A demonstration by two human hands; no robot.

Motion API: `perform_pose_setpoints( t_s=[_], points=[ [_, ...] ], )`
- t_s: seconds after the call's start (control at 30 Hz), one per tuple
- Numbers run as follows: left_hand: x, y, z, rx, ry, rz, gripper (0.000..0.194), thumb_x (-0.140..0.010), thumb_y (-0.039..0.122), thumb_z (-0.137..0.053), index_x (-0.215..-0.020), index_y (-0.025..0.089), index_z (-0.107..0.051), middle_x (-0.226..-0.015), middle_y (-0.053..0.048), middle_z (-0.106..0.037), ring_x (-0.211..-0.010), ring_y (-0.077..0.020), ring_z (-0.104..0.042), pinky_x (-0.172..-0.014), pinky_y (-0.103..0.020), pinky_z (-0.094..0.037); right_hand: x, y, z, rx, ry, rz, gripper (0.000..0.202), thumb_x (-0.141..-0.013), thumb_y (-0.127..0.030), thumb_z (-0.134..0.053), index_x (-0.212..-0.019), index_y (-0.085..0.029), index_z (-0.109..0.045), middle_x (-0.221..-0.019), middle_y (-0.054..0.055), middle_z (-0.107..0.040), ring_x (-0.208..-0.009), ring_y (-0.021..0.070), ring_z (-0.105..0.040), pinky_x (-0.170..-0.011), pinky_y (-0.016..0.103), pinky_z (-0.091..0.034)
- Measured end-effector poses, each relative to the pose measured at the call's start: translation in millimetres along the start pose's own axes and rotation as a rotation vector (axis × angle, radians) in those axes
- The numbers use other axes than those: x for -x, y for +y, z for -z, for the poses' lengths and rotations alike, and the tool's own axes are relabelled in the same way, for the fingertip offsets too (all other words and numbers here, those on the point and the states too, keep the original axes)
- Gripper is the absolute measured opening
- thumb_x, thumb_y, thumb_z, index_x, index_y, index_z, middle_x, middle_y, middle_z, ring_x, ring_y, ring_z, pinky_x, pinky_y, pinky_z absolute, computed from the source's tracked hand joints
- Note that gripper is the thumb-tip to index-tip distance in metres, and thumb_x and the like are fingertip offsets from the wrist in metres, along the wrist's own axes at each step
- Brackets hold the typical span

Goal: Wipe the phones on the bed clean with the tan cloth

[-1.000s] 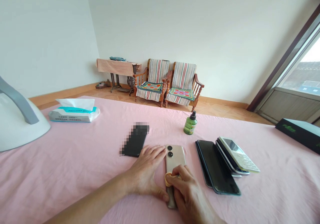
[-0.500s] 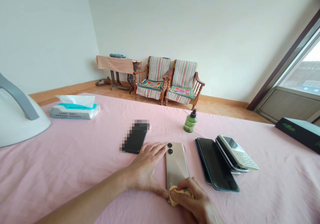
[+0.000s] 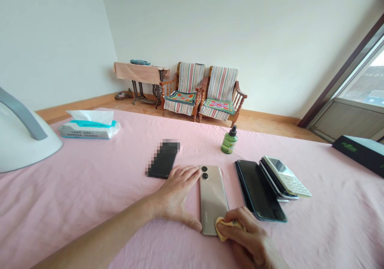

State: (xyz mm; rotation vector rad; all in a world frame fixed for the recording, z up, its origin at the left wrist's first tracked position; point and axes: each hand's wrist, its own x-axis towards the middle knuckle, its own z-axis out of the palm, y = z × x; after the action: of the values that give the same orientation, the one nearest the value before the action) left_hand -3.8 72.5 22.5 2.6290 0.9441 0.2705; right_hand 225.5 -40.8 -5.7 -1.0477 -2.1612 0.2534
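Note:
A gold smartphone (image 3: 213,199) lies back side up on the pink cloth, its two round camera lenses at the far end. Along its left edge rests my left hand (image 3: 178,195), fingers stretched out, fingertips by the lenses and thumb by the near corner. My right hand (image 3: 247,233) grips a bunched yellow cloth (image 3: 223,227) and presses it on the phone's near right corner. A dark phone (image 3: 163,161), partly pixelated, lies just beyond my left hand. To the right are two overlapping dark smartphones (image 3: 261,191) and a stack topped by a white keypad phone (image 3: 286,177).
A green spray bottle (image 3: 229,141) stands behind the phones. At the left are a tissue pack (image 3: 90,129) and a white rounded object with a grey handle (image 3: 27,141). A black box (image 3: 360,153) sits at the right edge. Two wooden chairs (image 3: 220,89) stand beyond the table.
My right hand has slid the yellow cloth rightward across the phone's near end to its right corner. My left hand stays along the left edge. The view has tilted slightly down.

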Motion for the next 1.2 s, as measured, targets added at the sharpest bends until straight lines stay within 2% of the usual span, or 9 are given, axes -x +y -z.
perform_pose_setpoints(
  t_s=[0.23,0.43,0.53,0.7,0.87,1.0,1.2],
  points=[
    [-1,-1,1.2,-0.005,0.0,0.009,0.115,-0.054,0.082,-0.06,-0.145,0.018,-0.028,-0.149,-0.017,-0.031,-0.136,-0.036,-0.026,-0.112,-0.051,-0.016,-15,-14,-13,-0.062,-0.068,0.075,0.022,-0.087,-0.011,-0.05,-0.101,-0.022,-0.063,-0.087,0.007,-0.061,-0.076,0.0181,-0.055,-0.062,0.027,-0.046],
    [0,-3,1.2,-0.009,-0.032,0.006,0.116,-0.055,0.082,-0.06,-0.145,0.017,-0.026,-0.151,-0.017,-0.027,-0.138,-0.0368,-0.023,-0.112,-0.053,-0.015,1,-4,9,-0.011,-0.068,0.03,0.032,-0.082,0.001,-0.045,-0.099,-0.021,-0.061,-0.088,0.007,-0.059,-0.076,0.0162,-0.055,-0.064,0.026,-0.047],
    [0,-1,0.4,-0.003,-0.029,0.01,0.119,-0.052,0.082,-0.061,-0.145,0.016,-0.026,-0.151,-0.018,-0.027,-0.138,-0.0379,-0.022,-0.112,-0.055,-0.013,1,-7,11,-0.015,-0.071,-0.019,0.033,-0.08,0.002,-0.041,-0.094,-0.02,-0.061,-0.086,0.006,-0.057,-0.077,0.0163,-0.055,-0.065,0.026,-0.047],
    [0,5,-0.7,-0.004,-0.019,0.037,0.122,-0.051,0.082,-0.061,-0.146,0.016,-0.024,-0.152,-0.018,-0.023,-0.138,-0.0386,-0.02,-0.112,-0.057,-0.01,-24,-12,2,-0.075,-0.104,-0.158,0.038,-0.077,0.004,-0.039,-0.092,-0.021,-0.064,-0.09,0.006,-0.057,-0.083,0.0164,-0.057,-0.069,0.026,-0.048],
    [2,7,0.5,-0.012,-0.059,0.053,0.122,-0.053,0.081,-0.061,-0.148,0.017,-0.018,-0.154,-0.017,-0.019,-0.14,-0.0373,-0.016,-0.113,-0.058,-0.008,-59,6,-4,-0.056,-0.015,-0.307,0.034,-0.081,0.003,-0.039,-0.082,-0.018,-0.065,-0.089,0.006,-0.055,-0.083,0.017,-0.055,-0.074,0.029,-0.048],
    [3,6,0.4,0.005,-0.05,0.057,0.123,-0.053,0.08,-0.062,-0.148,0.017,-0.017,-0.154,-0.016,-0.017,-0.14,-0.0373,-0.015,-0.113,-0.059,-0.006,-68,9,-13,0.01,-0.002,-0.284,0.03,-0.081,0.003,-0.041,-0.084,-0.017,-0.064,-0.091,0.007,-0.054,-0.086,0.0192,-0.053,-0.078,0.034,-0.048],
    [2,7,1.0,0.041,-0.052,0.078,0.128,-0.048,0.08,-0.065,-0.148,0.015,-0.019,-0.154,-0.017,-0.019,-0.139,-0.0392,-0.016,-0.112,-0.06,-0.007,-57,-5,-20,-0.006,-0.086,-0.227,0.024,-0.079,0.001,-0.044,-0.08,-0.017,-0.061,-0.087,0.007,-0.053,-0.082,0.0201,-0.054,-0.07,0.034,-0.049]
  ],
)
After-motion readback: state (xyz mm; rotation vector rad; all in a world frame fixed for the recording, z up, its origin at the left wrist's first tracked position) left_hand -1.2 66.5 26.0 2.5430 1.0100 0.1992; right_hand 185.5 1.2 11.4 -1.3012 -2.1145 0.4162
